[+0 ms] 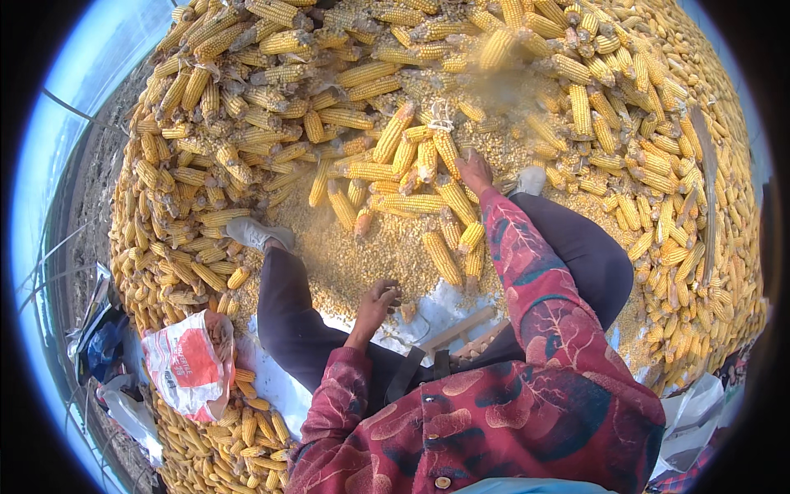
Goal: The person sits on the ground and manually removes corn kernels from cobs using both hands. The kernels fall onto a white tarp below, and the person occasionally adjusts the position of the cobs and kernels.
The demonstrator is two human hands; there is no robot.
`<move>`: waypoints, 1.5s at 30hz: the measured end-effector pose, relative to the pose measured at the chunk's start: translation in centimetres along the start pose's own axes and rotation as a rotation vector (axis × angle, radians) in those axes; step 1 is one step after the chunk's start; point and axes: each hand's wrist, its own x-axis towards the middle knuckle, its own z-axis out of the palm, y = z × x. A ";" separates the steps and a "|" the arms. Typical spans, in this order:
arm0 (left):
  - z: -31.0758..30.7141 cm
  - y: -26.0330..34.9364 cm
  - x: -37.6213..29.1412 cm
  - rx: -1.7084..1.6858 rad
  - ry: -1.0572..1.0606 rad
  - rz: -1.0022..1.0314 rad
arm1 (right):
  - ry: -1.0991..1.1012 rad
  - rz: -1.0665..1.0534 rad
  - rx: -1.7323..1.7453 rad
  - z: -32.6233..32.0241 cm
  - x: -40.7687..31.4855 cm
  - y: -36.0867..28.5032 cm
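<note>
My right hand (474,170) reaches forward to the group of corn cobs between my feet; its fingers touch or lie just beside a yellow corn cob (445,151), and whether they grip it I cannot tell. Held low near my lap is my left hand (378,307), its fingers curled over loose kernels; whether something small is in it cannot be made out. Loose corn kernels (370,256) cover the ground between my legs. Several more cobs lie on them, one cob (441,258) near a white sheet (447,296). A whitish tied bundle (440,117) stands at the top of the group.
Heaped corn cobs (203,136) surround me. A wooden frame (463,330) lies between my thighs. At left is a red and white woven sack (191,364), with plastic bags (126,407) beyond it. A wooden plank (706,185) rests on the right heap; a translucent bag (691,420) lies lower right.
</note>
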 end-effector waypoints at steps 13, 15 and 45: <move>0.4 4.7 4.9 -0.149 0.179 0.184 | -0.523 0.054 0.680 2.8 -6.3 -5.0; -0.1 6.1 5.2 -0.159 0.230 0.251 | -0.514 0.059 0.770 4.0 -10.4 -8.9; 3.6 3.4 -7.2 -0.829 -0.198 0.126 | -0.568 -0.036 1.183 1.0 -16.6 -12.4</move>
